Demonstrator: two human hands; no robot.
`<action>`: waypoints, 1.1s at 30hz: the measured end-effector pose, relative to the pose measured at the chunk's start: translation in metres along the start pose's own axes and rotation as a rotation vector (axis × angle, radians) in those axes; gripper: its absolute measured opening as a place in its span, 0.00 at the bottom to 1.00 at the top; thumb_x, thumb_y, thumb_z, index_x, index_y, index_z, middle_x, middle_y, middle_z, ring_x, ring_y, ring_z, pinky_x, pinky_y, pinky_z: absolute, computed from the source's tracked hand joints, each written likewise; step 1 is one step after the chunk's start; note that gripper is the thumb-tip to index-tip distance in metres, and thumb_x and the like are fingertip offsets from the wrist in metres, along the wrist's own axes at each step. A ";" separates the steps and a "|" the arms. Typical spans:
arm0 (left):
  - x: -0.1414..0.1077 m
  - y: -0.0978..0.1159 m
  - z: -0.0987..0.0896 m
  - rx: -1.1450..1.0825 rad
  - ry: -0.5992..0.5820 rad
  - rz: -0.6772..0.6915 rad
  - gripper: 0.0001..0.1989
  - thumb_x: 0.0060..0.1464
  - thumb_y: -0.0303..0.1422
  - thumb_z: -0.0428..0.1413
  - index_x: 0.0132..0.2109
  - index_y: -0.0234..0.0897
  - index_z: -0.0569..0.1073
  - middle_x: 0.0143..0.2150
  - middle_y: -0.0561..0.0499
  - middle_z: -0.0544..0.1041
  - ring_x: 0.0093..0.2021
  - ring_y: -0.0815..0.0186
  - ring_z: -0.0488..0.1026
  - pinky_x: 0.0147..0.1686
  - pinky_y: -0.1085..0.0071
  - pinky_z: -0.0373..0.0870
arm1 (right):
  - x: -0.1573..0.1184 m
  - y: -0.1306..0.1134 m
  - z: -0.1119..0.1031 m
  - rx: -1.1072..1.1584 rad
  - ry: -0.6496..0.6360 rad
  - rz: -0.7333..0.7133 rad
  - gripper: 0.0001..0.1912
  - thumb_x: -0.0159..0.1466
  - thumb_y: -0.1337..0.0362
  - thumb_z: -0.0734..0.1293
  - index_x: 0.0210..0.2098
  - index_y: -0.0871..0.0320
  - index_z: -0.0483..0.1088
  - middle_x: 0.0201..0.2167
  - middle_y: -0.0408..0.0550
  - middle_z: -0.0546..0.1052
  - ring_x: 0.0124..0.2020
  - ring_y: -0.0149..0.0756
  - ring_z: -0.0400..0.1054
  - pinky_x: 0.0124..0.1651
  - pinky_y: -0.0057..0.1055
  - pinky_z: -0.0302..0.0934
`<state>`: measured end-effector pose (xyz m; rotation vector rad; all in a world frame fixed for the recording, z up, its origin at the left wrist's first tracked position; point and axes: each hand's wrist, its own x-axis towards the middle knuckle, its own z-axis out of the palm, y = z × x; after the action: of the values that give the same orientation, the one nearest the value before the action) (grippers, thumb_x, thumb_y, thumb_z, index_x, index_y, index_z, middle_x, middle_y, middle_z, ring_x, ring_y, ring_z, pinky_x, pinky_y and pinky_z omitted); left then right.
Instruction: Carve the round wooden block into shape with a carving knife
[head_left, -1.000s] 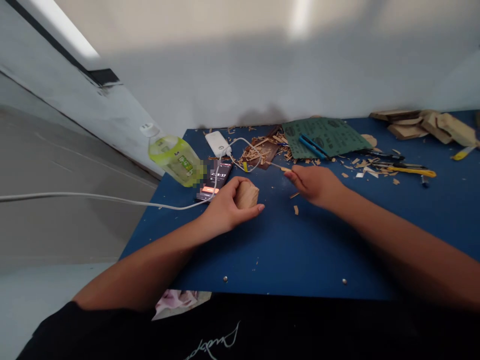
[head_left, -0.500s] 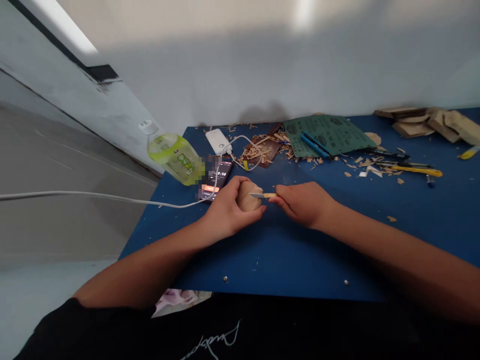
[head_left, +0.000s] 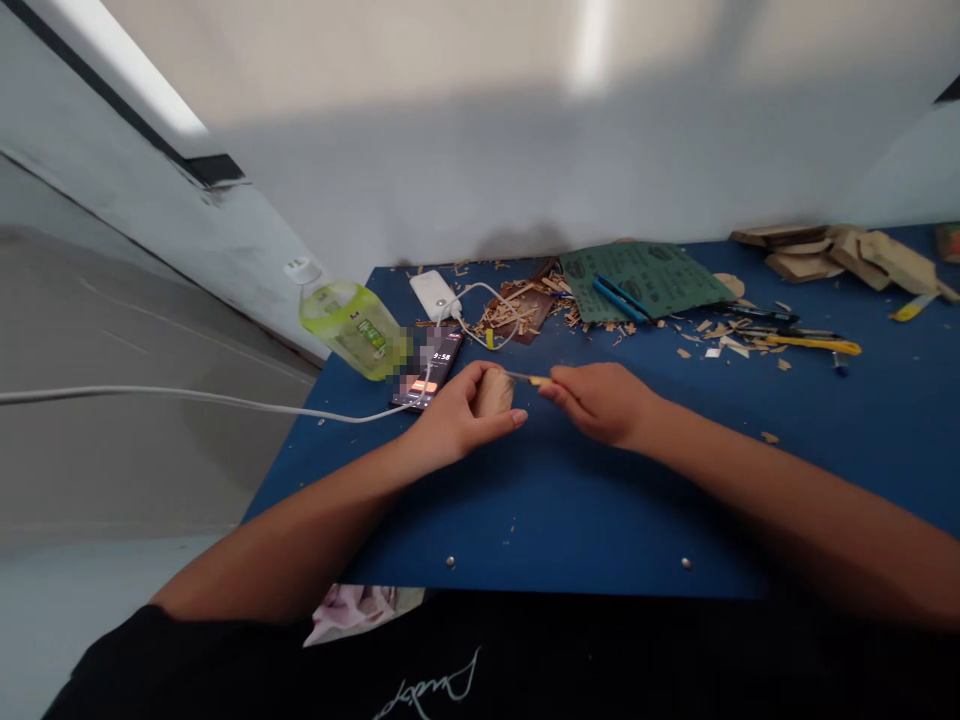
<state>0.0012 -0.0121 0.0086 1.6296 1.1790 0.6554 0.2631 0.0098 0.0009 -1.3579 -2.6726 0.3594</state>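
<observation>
My left hand [head_left: 457, 412] is closed around a pale, rounded piece of wood [head_left: 493, 394], held above the near part of the blue table [head_left: 570, 520]. In my right hand [head_left: 600, 402] is a carving knife [head_left: 538, 381] with a light yellowish handle, most of which my fingers cover. Its short thin blade points left and lies at the upper right edge of the wood. Whether the edge bites into the wood I cannot tell. Just behind my left hand lies a lit phone [head_left: 446, 350].
A white power bank [head_left: 433, 294] with a cable, a yellow-green bottle [head_left: 352, 328], wood shavings [head_left: 525, 306] and green sandpaper [head_left: 645, 278] with a blue pen [head_left: 621, 299] lie toward the back. Rightward are a yellow cutter [head_left: 814, 344] and wood blocks [head_left: 840, 252].
The wood piece has turned in my left hand, showing a narrower side. The knife blade has moved from across its face to its upper right edge. The camera view has shifted slightly.
</observation>
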 end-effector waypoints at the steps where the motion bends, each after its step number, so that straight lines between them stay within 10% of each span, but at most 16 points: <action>1: 0.000 0.001 0.001 -0.055 -0.045 -0.006 0.32 0.51 0.50 0.70 0.54 0.39 0.67 0.38 0.54 0.72 0.33 0.68 0.68 0.34 0.70 0.66 | -0.003 -0.008 0.002 0.032 -0.007 -0.041 0.31 0.80 0.44 0.46 0.45 0.56 0.72 0.36 0.50 0.82 0.33 0.39 0.72 0.34 0.33 0.46; 9: -0.003 0.001 0.004 -0.190 -0.207 -0.005 0.29 0.54 0.47 0.69 0.53 0.40 0.66 0.36 0.57 0.67 0.29 0.72 0.61 0.30 0.72 0.60 | -0.008 -0.023 -0.003 -0.009 -0.040 -0.081 0.29 0.80 0.45 0.48 0.46 0.56 0.72 0.37 0.51 0.83 0.32 0.41 0.73 0.32 0.34 0.43; 16: 0.001 -0.004 -0.003 -0.180 -0.161 0.029 0.28 0.53 0.45 0.70 0.54 0.40 0.68 0.37 0.56 0.65 0.32 0.70 0.63 0.30 0.72 0.61 | 0.011 0.024 -0.012 -0.173 0.001 0.305 0.33 0.80 0.45 0.44 0.48 0.57 0.73 0.40 0.57 0.83 0.36 0.46 0.76 0.33 0.34 0.48; 24: -0.002 -0.001 0.005 -0.216 -0.121 -0.005 0.30 0.53 0.48 0.70 0.54 0.40 0.66 0.36 0.57 0.67 0.30 0.71 0.62 0.30 0.72 0.61 | -0.009 -0.018 0.000 0.099 -0.006 -0.111 0.30 0.80 0.44 0.47 0.44 0.56 0.71 0.35 0.49 0.81 0.32 0.39 0.71 0.34 0.33 0.46; 33: -0.004 -0.003 0.004 -0.275 -0.251 -0.054 0.28 0.55 0.49 0.68 0.53 0.41 0.66 0.36 0.56 0.63 0.28 0.72 0.61 0.26 0.73 0.59 | 0.003 0.000 -0.009 -0.113 -0.047 0.076 0.29 0.79 0.44 0.48 0.49 0.56 0.72 0.38 0.54 0.83 0.33 0.44 0.74 0.32 0.35 0.43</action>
<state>0.0017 -0.0173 0.0052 1.3969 0.9040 0.5350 0.2637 0.0137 0.0091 -1.5037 -2.7225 0.2543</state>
